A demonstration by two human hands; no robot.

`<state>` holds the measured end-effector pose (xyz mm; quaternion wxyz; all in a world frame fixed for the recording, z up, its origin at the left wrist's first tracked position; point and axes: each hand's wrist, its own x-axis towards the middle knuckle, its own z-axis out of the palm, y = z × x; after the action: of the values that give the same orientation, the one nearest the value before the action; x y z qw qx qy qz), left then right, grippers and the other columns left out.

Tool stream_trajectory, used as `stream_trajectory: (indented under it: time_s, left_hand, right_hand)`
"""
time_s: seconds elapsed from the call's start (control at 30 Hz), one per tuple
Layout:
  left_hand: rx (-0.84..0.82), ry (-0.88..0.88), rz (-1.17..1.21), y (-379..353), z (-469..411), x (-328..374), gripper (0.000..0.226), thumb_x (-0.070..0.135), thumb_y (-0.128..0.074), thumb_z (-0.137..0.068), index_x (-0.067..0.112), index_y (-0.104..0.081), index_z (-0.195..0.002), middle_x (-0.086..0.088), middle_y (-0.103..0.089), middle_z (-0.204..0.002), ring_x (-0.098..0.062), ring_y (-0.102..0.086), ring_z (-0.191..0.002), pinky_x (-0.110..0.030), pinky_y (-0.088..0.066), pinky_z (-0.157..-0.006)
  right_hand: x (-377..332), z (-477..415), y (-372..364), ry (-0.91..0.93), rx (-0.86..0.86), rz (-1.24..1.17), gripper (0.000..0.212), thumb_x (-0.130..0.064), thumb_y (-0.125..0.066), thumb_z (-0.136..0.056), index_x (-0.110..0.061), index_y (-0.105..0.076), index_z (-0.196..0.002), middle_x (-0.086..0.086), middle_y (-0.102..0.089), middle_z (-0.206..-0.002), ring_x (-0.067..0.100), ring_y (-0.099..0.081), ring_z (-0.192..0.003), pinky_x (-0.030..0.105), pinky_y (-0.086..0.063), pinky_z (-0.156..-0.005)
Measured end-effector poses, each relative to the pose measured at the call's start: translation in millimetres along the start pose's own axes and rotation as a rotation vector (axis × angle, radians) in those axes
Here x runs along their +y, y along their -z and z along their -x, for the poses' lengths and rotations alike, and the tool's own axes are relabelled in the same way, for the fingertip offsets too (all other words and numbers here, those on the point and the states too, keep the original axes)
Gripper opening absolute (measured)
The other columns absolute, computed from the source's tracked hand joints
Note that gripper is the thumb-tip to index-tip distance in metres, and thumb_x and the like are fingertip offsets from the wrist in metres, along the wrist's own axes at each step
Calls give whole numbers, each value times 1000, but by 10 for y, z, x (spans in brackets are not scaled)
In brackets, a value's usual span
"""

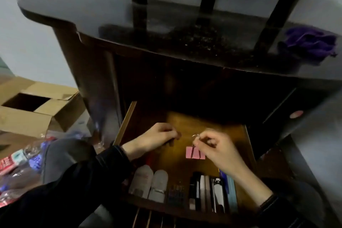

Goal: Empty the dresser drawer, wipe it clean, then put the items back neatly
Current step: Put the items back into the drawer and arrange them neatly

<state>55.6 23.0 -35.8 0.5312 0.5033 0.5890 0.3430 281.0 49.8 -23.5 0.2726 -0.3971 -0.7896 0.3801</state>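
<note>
Over the open drawer (185, 122), the right grip (216, 146) pinches the thin wire loop of a pink clip (195, 152) between thumb and finger, so the clip hangs just above the wood. I think it is held by the loop like that so it can be set down in a neat spot. The left grip (157, 136) is close by, near the middle of the drawer, with its fingers curled under. I cannot tell if it holds anything. Two white bottles (141, 179) and a row of thin sticks and tubes (212, 190) lie side by side along the near edge, all pointing the same way, which looks like tidy putting-back. The back part of the drawer floor is bare brown wood. A purple cloth (311, 42) lies bunched at the right on the dark, dusty dresser top (111, 11), likely left there once the wiping was done. On the floor at the left sit an open cardboard box (37, 105) and some shiny plastic packs (22, 157). The wall behind is plain and pale.
</note>
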Motion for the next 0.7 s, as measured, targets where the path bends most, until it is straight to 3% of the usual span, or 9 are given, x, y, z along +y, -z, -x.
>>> stream_trajectory:
  time_s: [0.1,0.2,0.33,0.43,0.7]
  left_hand:
    - [28,319,103,28,-354,-102,28,40,-60,-93,13,-67,-91,3,-55,-61,-12,-41,-46,-22,-28,-44]
    - [57,419,370,11,-546,-172,42,47,-43,-99,11,-61,-89,-3,-52,-64,-13,-36,-46,-20,-25,-45]
    - [71,484,770,67,-613,-271,39,39,-36,-97,8,-58,-89,-6,-50,-67,-15,-38,-44,-18,-27,-44]
    - [101,513,982,117,-632,-307,35,34,-40,-93,4,-59,-91,-7,-50,-67,-15,-40,-45,-18,-31,-41]
    - [104,475,987,200,-667,-295,22,22,-58,-92,8,-48,-104,-9,-53,-75,-13,-48,-47,-17,-39,-39]
  right_hand:
    - [313,-241,-129,-146,-70,37,12,-28,-68,-95,-34,-72,-85,-18,-70,-92,1,-64,-89,31,-50,-86]
    - [512,-411,-242,-189,-109,16,15,-26,-70,-94,-35,-72,-82,-15,-73,-86,4,-67,-80,31,-54,-74]
    - [682,-466,-340,-225,-114,-52,18,-25,-67,-97,-33,-72,-81,-18,-70,-72,-4,-60,-59,11,-44,-56]
    - [741,-485,-324,-293,-208,-16,18,-30,-63,-98,-28,-72,-82,-13,-73,-77,0,-59,-56,20,-45,-51]
    - [713,-403,-398,-315,-375,60,12,-29,-62,-98,-26,-69,-89,-14,-75,-86,7,-70,-69,19,-48,-53]
